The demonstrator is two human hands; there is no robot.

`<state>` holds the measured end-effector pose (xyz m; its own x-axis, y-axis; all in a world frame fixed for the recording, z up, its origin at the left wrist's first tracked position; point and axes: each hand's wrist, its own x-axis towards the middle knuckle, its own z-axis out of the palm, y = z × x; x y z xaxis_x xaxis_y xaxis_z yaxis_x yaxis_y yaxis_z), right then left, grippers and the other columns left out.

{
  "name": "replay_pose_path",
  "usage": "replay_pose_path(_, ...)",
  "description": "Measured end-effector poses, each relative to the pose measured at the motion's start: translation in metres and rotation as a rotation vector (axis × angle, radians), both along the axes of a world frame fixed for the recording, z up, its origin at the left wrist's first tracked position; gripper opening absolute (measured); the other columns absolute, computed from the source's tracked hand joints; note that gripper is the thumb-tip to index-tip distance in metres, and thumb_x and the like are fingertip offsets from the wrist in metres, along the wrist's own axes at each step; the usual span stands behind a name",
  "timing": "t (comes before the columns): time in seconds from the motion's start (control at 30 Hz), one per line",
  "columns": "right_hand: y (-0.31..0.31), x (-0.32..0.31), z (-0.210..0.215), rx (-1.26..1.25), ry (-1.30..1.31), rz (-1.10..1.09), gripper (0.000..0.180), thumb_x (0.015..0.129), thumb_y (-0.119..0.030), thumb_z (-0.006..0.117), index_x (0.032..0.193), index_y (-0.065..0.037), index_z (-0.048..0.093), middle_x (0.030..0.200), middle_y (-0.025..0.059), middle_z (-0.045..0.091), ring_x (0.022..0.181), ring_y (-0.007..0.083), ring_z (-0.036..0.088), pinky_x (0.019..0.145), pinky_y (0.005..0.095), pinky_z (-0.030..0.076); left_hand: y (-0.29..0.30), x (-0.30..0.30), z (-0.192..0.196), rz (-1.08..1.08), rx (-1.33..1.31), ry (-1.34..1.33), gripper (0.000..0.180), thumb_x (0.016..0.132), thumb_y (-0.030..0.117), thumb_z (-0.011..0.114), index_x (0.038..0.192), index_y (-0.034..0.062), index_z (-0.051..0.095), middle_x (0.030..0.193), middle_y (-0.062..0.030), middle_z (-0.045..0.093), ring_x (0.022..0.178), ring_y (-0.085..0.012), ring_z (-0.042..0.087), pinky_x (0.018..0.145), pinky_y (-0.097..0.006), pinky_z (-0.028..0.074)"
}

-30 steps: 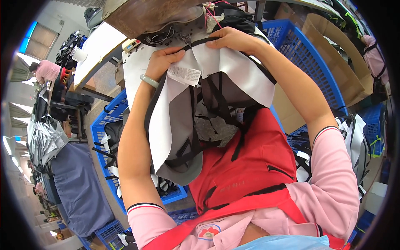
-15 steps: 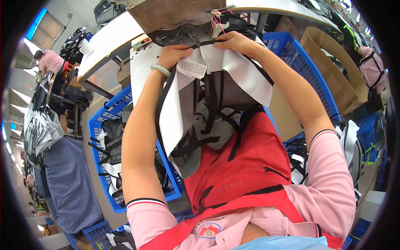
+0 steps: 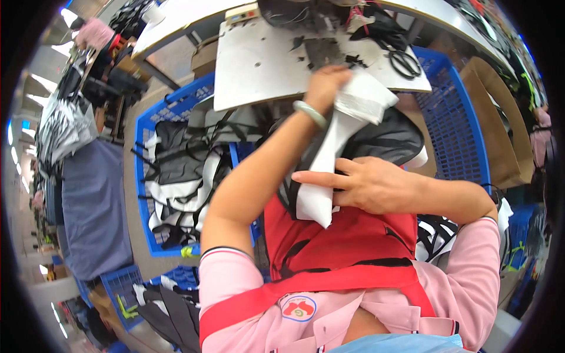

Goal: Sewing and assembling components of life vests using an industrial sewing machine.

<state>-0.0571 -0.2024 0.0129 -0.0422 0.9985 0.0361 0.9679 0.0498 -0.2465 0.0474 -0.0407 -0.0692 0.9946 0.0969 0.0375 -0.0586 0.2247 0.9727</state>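
Observation:
A sewn bag piece of white and black fabric, with dark mesh and a white printed label, hangs over my lap in front of the sewing table. My left hand, with a pale bangle at the wrist, is closed on its upper end near the table's front edge. Lower down, my right hand lies across the white strip, index finger stretched out and the other fingers apart. That hand's thumb is hidden. Folds of the piece conceal part of its shape.
The white sewing table carries black scissors, dark scraps and the machine's base. A blue crate of bag pieces stands on the left, another blue crate on the right beside a cardboard box. A person sits far left.
The bag piece has been drawn back from the machine toward me and turned. My right hand has left its top edge and come down nearer my body; my left hand still holds on.

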Motion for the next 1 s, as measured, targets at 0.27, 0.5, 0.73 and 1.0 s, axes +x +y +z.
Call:
replay_pose_path(0.27,-0.055,0.006,-0.031,0.164,0.164,-0.258,0.028,0.067,0.002,0.061,0.095,-0.005,0.066,0.127,0.0103,0.05,0.091,0.0294,0.062,0.08,0.0371,0.052,0.079,-0.058,-0.118,-0.152,1.024,-0.021,0.032,0.087,0.001,0.047,0.115,0.0018,0.064,0.107,-0.0174,0.067,0.104,-0.0328,0.062,0.093,-0.036,0.047)
replay_pose_path(0.5,-0.092,0.013,-0.07,0.418,0.335,-0.791,0.015,0.076,0.005,0.059,0.09,0.0,0.058,0.123,0.0136,0.054,0.094,0.0334,0.061,0.079,0.0362,0.049,0.152,-0.119,-0.181,-0.296,1.447,-0.03,0.047,0.073,-0.001,0.05,0.116,0.0092,0.066,0.124,-0.0104,0.061,0.127,-0.0272,0.046,0.103,-0.043,0.038)
replay_pose_path(0.73,-0.099,0.054,-0.108,0.478,0.344,-0.967,0.016,0.086,-0.008,0.061,0.099,0.001,0.061,0.095,0.0144,0.061,0.088,0.0292,0.059,0.078,0.0342,0.047,0.145,-0.128,-0.161,-0.538,1.508,0.098,0.052,0.069,-0.001,0.052,0.118,0.0091,0.065,0.129,-0.0098,0.058,0.134,-0.0291,0.038,0.108,-0.043,0.033)
replay_pose_path(1.0,-0.09,0.039,-0.092,0.282,0.26,-0.768,0.016,0.089,-0.016,0.059,0.101,-0.005,0.06,0.094,0.0132,0.06,0.092,0.0345,0.059,0.078,0.0397,0.048,0.158,-0.148,-0.163,-0.457,1.389,0.017,0.051,0.067,-0.007,0.052,0.115,0.0048,0.065,0.127,-0.0138,0.058,0.125,-0.0316,0.049,0.108,-0.038,0.036)
